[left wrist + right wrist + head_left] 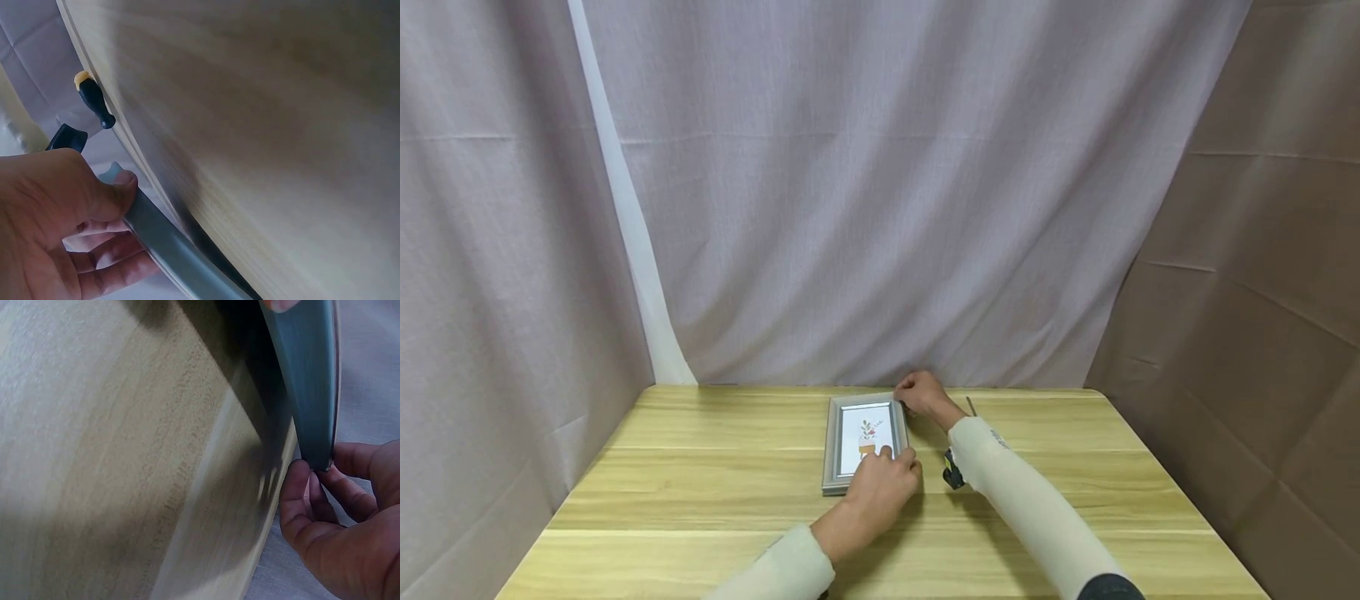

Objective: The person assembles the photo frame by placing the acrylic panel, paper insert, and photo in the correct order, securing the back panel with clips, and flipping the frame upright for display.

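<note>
My left grip (880, 487) pinched the near right corner of the frame (862, 442), thumb curled on its edge, while my right grip (921, 395) held the far right corner with curled fingertips (300, 481). The frame lay between both grips on the tabletop (700, 483); a screwdriver (94, 100) lay just right of it.

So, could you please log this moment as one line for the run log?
left hand: grips picture frame near corner | right hand: pinches far corner | screwdriver lies beside | wooden table
</note>
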